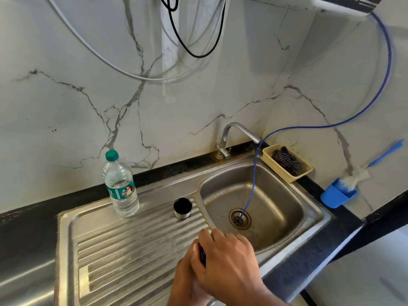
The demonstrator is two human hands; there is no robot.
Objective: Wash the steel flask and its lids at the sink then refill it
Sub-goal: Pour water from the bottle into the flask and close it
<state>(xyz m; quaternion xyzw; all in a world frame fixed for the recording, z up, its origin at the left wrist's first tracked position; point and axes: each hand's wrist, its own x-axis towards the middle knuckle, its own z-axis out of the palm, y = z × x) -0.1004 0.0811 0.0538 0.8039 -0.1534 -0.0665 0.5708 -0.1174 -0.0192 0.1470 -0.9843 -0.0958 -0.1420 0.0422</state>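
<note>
Both hands meet at the bottom centre, over the sink's front rim. My right hand [229, 263] curls over a black lid [202, 256] on top of the flask. My left hand [187, 281] wraps around the flask body below it, which is almost fully hidden. A steel cup lid [182, 208] with a dark inside stands upright on the ribbed drainboard [123, 250], left of the basin [273, 208]. The tap [236, 133] rises at the back of the basin; no water is seen flowing.
A clear water bottle [121, 184] with a green cap stands on the drainboard's back left. A blue hose [254, 173] drops into the drain. A yellow basket [287, 162] with scrubbers sits behind the basin. A blue holder [337, 195] with a brush hangs at right.
</note>
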